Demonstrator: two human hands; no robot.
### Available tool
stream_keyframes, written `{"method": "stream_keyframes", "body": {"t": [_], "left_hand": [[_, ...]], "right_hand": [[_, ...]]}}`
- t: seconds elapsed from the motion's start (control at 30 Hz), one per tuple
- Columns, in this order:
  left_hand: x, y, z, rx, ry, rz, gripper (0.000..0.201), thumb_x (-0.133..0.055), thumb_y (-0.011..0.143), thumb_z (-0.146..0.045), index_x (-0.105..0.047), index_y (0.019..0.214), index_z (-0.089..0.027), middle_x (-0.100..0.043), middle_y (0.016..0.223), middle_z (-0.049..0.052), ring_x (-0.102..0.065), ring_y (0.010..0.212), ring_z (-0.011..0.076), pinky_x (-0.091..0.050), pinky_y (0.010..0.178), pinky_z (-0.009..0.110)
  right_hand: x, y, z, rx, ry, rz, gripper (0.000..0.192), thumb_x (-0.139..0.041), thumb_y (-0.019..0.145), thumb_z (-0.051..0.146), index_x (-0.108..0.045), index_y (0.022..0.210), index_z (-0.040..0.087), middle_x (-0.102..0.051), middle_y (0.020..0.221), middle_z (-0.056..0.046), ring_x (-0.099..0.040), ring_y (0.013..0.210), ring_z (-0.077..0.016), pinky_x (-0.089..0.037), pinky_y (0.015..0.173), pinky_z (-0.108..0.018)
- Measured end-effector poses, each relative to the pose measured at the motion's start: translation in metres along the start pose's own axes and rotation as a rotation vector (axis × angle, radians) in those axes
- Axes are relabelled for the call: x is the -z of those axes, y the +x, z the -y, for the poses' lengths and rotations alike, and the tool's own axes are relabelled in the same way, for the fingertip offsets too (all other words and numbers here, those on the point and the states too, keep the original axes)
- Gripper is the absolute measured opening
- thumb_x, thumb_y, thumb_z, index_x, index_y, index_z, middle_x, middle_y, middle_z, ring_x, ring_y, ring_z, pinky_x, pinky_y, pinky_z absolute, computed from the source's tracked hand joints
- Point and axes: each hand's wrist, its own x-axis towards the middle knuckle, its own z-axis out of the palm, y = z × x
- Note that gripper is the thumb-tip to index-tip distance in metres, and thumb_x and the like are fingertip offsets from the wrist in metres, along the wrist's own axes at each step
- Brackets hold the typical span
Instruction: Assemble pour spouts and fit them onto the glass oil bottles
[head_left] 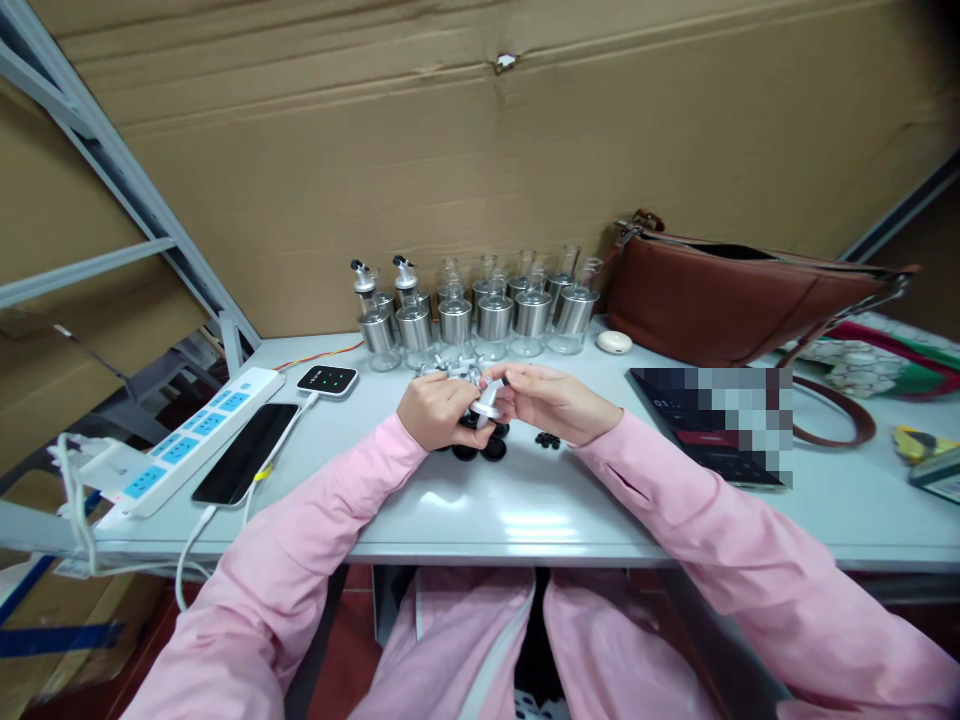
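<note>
Close over the table, my left hand [439,410] is closed around a silver pourer spout [490,398], which tilts up to the right. The fingertips of my right hand [551,398] pinch at its upper end, where a small dark tip shows. More silver spouts [454,366] lie just behind my hands, partly hidden. Under them are several round black stoppers [494,448]. Small black caps [548,439] sit in a cluster below my right hand. Several glass bottles with steel sleeves [455,318] stand behind; two at the left carry a spout with a black tip [405,272].
On the left lie a power strip [202,440], a black phone [246,455] and a small device with a lit screen [328,380], with cables. To the right are a round white case [613,342], a brown bag [720,300] and a tablet [690,430]. Cardboard [375,150] stands behind.
</note>
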Motion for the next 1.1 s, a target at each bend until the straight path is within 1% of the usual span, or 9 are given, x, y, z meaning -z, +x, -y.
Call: {"method": "stream_keyframes", "body": {"t": [0.17, 0.3, 0.43, 0.5, 0.57, 0.67, 0.9, 1.0, 1.1], "left_hand": [[-0.002, -0.005, 0.002, 0.091, -0.006, 0.109, 0.027, -0.044, 0.081, -0.043, -0.051, 0.075, -0.017, -0.052, 0.048, -0.004, -0.050, 0.041, 0.0115, -0.037, 0.046, 0.025], [-0.002, -0.008, 0.003, 0.257, -0.059, 0.364, 0.042, -0.054, 0.075, -0.057, -0.053, 0.083, -0.017, -0.059, 0.062, -0.001, -0.058, 0.055, 0.0152, -0.041, 0.056, 0.027], [-0.003, -0.005, 0.002, 0.327, -0.074, 0.634, 0.027, -0.056, 0.077, -0.039, -0.052, 0.091, -0.016, -0.064, 0.088, 0.005, -0.061, 0.079, 0.0204, -0.041, 0.069, 0.031], [-0.004, -0.005, 0.001, 0.353, -0.085, 0.711, 0.021, -0.054, 0.078, -0.032, -0.052, 0.091, -0.016, -0.064, 0.093, 0.005, -0.060, 0.084, 0.0210, -0.039, 0.071, 0.032], [-0.005, -0.005, 0.000, 0.374, -0.100, 0.737, 0.016, -0.052, 0.078, -0.028, -0.052, 0.090, -0.016, -0.064, 0.092, 0.004, -0.060, 0.082, 0.0199, -0.037, 0.071, 0.032], [-0.005, -0.005, 0.000, 0.350, -0.109, 0.682, 0.013, -0.051, 0.077, -0.024, -0.052, 0.088, -0.016, -0.064, 0.089, 0.003, -0.060, 0.079, 0.0187, -0.036, 0.071, 0.032], [-0.005, -0.007, 0.002, 0.204, -0.126, 0.306, 0.012, -0.049, 0.079, -0.016, -0.051, 0.092, -0.015, -0.061, 0.090, 0.007, -0.058, 0.084, 0.0204, -0.041, 0.069, 0.031], [-0.007, -0.008, 0.002, 0.163, -0.198, 0.241, 0.014, -0.045, 0.082, -0.010, -0.050, 0.094, -0.015, -0.058, 0.096, 0.010, -0.057, 0.088, 0.0196, -0.046, 0.074, 0.031], [-0.010, -0.010, 0.002, 0.149, -0.255, 0.234, 0.015, -0.043, 0.083, -0.007, -0.050, 0.095, -0.014, -0.057, 0.099, 0.011, -0.058, 0.092, 0.0193, -0.049, 0.079, 0.032]], "right_hand": [[0.001, 0.002, -0.003, 0.038, -0.027, -0.047, 0.032, -0.071, 0.068, 0.041, -0.064, 0.088, 0.016, -0.052, 0.067, 0.002, -0.049, 0.063, -0.0095, -0.041, 0.059, -0.023], [0.005, 0.005, 0.002, 0.122, -0.013, -0.130, 0.032, -0.070, 0.068, 0.046, -0.064, 0.082, 0.017, -0.050, 0.063, 0.003, -0.048, 0.060, -0.0090, -0.043, 0.058, -0.023], [0.008, 0.005, 0.011, 0.180, 0.019, -0.231, 0.031, -0.065, 0.072, 0.049, -0.064, 0.077, 0.018, -0.049, 0.064, 0.002, -0.049, 0.061, -0.0093, -0.044, 0.057, -0.022], [0.008, 0.004, 0.013, 0.191, 0.031, -0.263, 0.029, -0.064, 0.074, 0.047, -0.064, 0.076, 0.018, -0.049, 0.064, 0.002, -0.049, 0.061, -0.0090, -0.044, 0.056, -0.021], [0.009, 0.004, 0.014, 0.192, 0.042, -0.271, 0.029, -0.065, 0.073, 0.047, -0.063, 0.076, 0.018, -0.049, 0.064, 0.002, -0.049, 0.061, -0.0088, -0.045, 0.056, -0.021], [0.008, 0.005, 0.012, 0.197, 0.048, -0.273, 0.031, -0.067, 0.070, 0.048, -0.063, 0.076, 0.019, -0.051, 0.066, 0.002, -0.050, 0.062, -0.0084, -0.045, 0.057, -0.020], [0.009, 0.004, 0.011, 0.224, -0.038, -0.269, 0.033, -0.063, 0.072, 0.052, -0.061, 0.079, 0.020, -0.053, 0.072, 0.002, -0.051, 0.070, -0.0105, -0.047, 0.063, -0.024], [0.008, 0.003, 0.010, 0.186, -0.101, -0.218, 0.035, -0.064, 0.070, 0.052, -0.061, 0.079, 0.019, -0.053, 0.072, 0.001, -0.051, 0.069, -0.0106, -0.047, 0.062, -0.024], [0.007, 0.001, 0.010, 0.156, -0.128, -0.185, 0.035, -0.068, 0.067, 0.051, -0.061, 0.078, 0.018, -0.054, 0.074, 0.001, -0.052, 0.069, -0.0108, -0.047, 0.062, -0.024]]}}
